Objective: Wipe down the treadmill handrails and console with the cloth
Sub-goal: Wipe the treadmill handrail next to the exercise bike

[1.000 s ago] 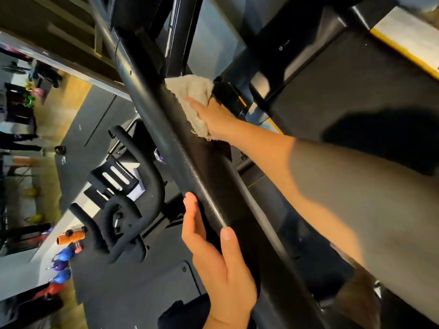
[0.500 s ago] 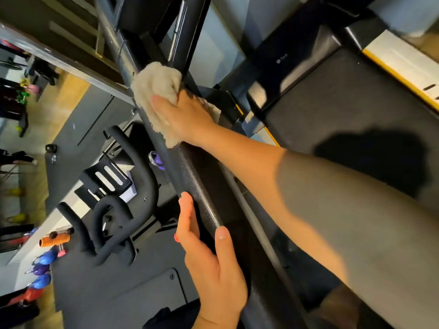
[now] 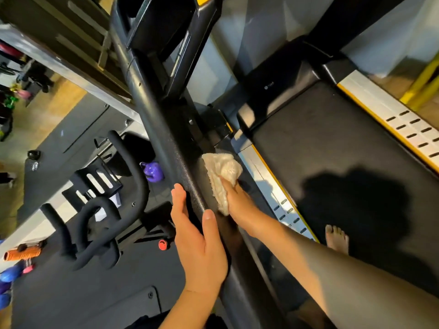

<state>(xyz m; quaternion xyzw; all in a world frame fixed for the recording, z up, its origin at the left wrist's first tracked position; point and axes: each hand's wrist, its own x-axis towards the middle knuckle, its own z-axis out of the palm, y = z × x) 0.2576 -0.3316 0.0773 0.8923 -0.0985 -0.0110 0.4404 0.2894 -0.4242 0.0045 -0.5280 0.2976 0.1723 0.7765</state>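
Ahead of the right hand [image 3: 237, 200] and the cloth [image 3: 223, 172] bunched in it, the handrail [image 3: 161, 124] runs bare until the dark struts [image 3: 174, 83] under the console [image 3: 156, 20] join it and close the way. Just behind, the left hand [image 3: 199, 245] lies on the same rail, thumb over the top, blocking the run back. Right of the right hand there is open air above the side step [image 3: 263, 172] and belt [image 3: 332, 150]; left of the left hand an open gap lies before the bike handlebars [image 3: 142, 188].

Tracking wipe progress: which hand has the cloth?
The right hand: it holds the beige cloth against the handrail. The left hand is bare, resting on the rail nearer the person.
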